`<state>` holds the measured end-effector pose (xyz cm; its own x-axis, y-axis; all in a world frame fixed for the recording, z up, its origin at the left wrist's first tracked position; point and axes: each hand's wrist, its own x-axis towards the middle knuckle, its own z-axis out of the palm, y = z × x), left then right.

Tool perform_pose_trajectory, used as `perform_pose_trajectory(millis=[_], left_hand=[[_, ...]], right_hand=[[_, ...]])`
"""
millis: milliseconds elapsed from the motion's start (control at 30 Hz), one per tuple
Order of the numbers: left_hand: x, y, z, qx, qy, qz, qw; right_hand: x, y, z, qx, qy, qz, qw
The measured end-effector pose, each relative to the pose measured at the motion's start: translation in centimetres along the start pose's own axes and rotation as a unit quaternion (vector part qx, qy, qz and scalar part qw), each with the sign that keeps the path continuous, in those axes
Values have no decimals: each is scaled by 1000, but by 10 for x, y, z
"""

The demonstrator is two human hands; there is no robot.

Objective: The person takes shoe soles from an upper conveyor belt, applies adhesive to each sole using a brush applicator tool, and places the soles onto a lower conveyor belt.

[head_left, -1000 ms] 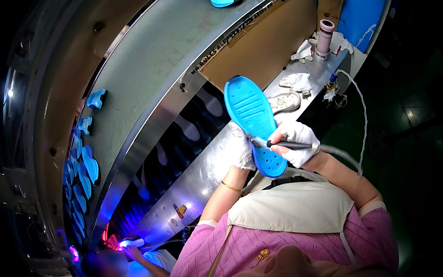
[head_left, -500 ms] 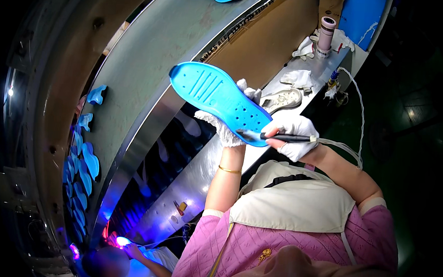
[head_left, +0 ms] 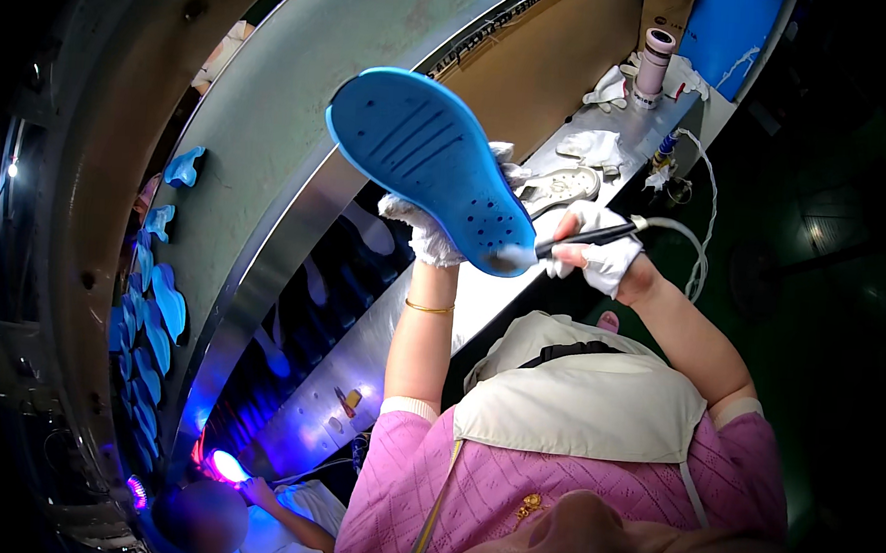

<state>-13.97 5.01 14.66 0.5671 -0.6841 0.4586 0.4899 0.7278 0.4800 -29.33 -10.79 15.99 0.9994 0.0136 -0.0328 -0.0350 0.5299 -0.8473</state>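
Note:
A blue shoe sole (head_left: 419, 155) with small holes and several grooves is held up and tilted. My left hand (head_left: 423, 233), in a white glove, grips it from underneath, and gloved fingers show past its far edge. My right hand (head_left: 609, 260), with a white glove and bare fingertips, is closed around a black-handled brush (head_left: 595, 238). Pale bristles reach the sole's near, narrower end, where they look blurred. A whitish tube (head_left: 703, 255) runs from the back of the brush handle.
A metal ledge (head_left: 482, 297) carries a pale sole (head_left: 560, 188), white gloves (head_left: 592, 146) and a pink bottle (head_left: 655, 62). To the left, a grey-green conveyor (head_left: 259, 157) bears several blue soles (head_left: 168, 300). Another person (head_left: 290, 514) works at the lower left beside a bright light.
The sole has tilted, with its wide end swinging up and slightly left, and its face now looks darker. My right hand has shifted right and up, tipping the brush handle more steeply.

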Motion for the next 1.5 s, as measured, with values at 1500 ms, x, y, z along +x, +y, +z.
perform_pose_trajectory(millis=[1500], left_hand=[[9,38,30,270,155,-8,950]], right_hand=[[-2,-49,-24,-318,-30,-129,939]])
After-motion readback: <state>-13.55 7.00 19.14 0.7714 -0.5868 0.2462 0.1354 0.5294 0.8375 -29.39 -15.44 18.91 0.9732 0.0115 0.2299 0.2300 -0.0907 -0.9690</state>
